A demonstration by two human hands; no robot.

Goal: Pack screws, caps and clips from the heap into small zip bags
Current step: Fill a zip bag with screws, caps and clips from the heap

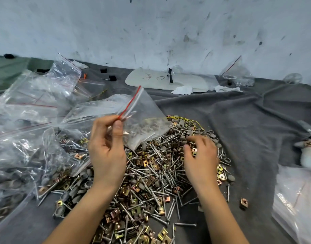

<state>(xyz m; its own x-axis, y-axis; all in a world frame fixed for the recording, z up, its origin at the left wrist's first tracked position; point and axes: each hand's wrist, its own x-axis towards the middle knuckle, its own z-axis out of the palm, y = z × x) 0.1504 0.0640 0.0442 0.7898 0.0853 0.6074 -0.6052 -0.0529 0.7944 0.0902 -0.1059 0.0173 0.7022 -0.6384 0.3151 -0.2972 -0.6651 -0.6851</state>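
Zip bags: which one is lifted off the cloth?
The small red-striped zip bag pinched by the left hand; the other bags rest on the cloth.

Clear zip bag — red-striped, part-filled — tilted above mixed heap.

The bare left hand and bare right hand have slim fingers; the left thumbnail is short, broad and rounded; the left forearm and right forearm are bare, with narrow wrists.

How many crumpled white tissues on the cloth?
3 tissues: one back left by the wall, one before the white board, one right of it. Bags may hide more.
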